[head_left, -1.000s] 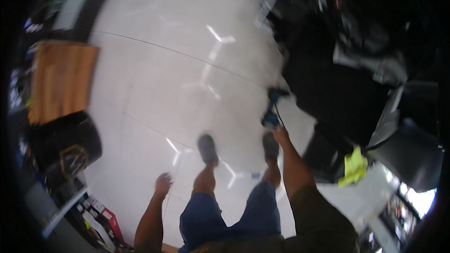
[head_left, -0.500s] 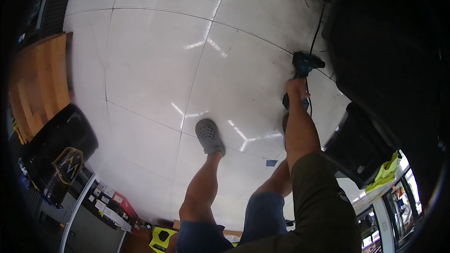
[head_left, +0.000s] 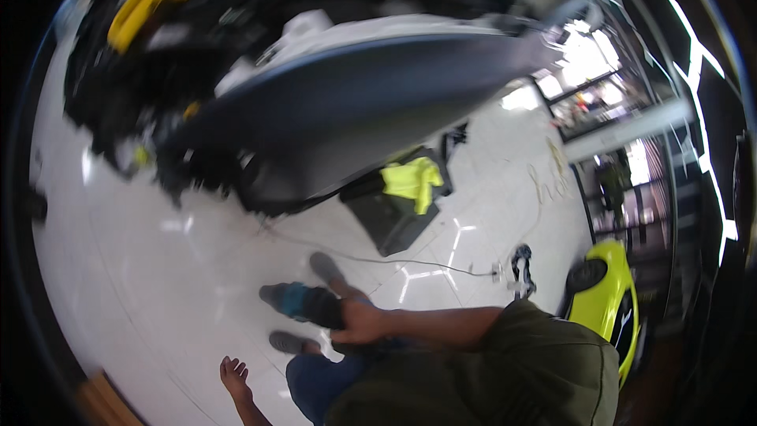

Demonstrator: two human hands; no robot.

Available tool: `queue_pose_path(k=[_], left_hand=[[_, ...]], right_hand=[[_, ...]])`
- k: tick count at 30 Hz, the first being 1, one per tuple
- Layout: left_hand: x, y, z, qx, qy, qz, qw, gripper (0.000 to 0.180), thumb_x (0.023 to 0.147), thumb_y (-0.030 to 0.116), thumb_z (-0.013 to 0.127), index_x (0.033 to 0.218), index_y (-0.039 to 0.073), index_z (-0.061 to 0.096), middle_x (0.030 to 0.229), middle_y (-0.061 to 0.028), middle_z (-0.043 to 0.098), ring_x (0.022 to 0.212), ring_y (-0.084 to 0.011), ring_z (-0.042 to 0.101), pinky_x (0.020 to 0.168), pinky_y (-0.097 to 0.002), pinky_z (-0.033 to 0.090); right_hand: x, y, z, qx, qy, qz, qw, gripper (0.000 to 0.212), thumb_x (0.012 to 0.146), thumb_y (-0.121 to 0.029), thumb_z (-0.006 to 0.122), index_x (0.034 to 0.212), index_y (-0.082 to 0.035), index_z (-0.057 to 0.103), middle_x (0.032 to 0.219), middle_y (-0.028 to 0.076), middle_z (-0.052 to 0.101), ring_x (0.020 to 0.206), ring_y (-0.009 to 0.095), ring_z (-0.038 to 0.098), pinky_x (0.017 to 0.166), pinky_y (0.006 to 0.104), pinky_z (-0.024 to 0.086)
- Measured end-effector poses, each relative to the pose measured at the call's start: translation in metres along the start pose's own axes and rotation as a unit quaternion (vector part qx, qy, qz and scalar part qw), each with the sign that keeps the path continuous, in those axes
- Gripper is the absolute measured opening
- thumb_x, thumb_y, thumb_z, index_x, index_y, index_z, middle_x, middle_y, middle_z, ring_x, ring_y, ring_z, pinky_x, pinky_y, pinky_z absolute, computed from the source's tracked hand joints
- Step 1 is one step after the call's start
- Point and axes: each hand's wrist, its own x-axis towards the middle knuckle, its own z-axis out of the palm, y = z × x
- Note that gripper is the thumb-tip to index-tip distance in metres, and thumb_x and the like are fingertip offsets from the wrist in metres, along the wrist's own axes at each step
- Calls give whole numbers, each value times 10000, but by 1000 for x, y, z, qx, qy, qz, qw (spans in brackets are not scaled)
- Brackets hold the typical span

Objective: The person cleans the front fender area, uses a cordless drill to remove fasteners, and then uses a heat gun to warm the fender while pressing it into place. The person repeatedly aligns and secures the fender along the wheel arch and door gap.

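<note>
My right hand [head_left: 360, 322] is wrapped round the grip of a teal and black power drill [head_left: 302, 302], held in front of my body with its nose toward the left. The drill is slightly blurred. At the lower left my left hand [head_left: 235, 374] hangs loose over the floor, with nothing in it and its fingers a little bent and apart. Beyond the drill stands a car with a dark body panel [head_left: 355, 110] and its inner parts exposed.
A black box [head_left: 386, 225] with a yellow-green cloth [head_left: 414, 181] on it stands beside the car. A thin cable [head_left: 378, 260] crosses the glossy floor toward a plug strip [head_left: 497, 271]. A yellow-green car [head_left: 603, 300] stands at the right. A wooden edge [head_left: 106, 402] shows at lower left.
My view has swung right and up to the car. The drill, earlier low near the floor in my right hand, is now near my body. My left hand has come into view.
</note>
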Motion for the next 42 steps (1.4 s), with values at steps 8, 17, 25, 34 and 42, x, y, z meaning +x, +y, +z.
queue_pose_path(k=[8,17,25,34,42], left_hand=[[77,101,146,183,-177,64,965,263,918,228,559,1146,97,571,861,-28,587,643,-129,567,515,-237,424],[95,58,183,282,-217,152,922,269,874,209,539,1090,55,582,846,-52,564,642,-152,566,512,-287,431],[80,99,151,322,-126,-120,931,117,858,151,476,765,87,503,640,-26,445,470,-148,472,401,-284,317],[124,200,188,252,-201,-61,945,335,924,298,529,1168,69,531,981,-117,599,742,-232,614,592,-343,474],[142,234,195,282,-269,-47,920,443,904,411,579,1163,58,511,1027,-137,589,812,-284,621,678,-414,496]], right_hand=[[-177,16,-259,-205,555,43,805,544,793,-97,593,1313,-22,450,1031,251,619,910,480,598,783,497,504],[-133,62,-520,-379,594,248,664,649,810,-123,560,1399,-38,297,1242,242,530,940,436,630,794,513,518],[-97,55,-553,-350,587,361,635,618,819,-84,519,1397,-34,306,1262,231,530,997,415,632,825,503,513],[-68,10,-558,-317,587,408,624,576,852,-81,449,1410,-9,324,1297,244,517,1052,411,616,872,485,502],[-61,-17,-556,-274,604,415,623,590,849,-97,451,1413,1,310,1284,254,518,1121,408,583,926,469,483]])
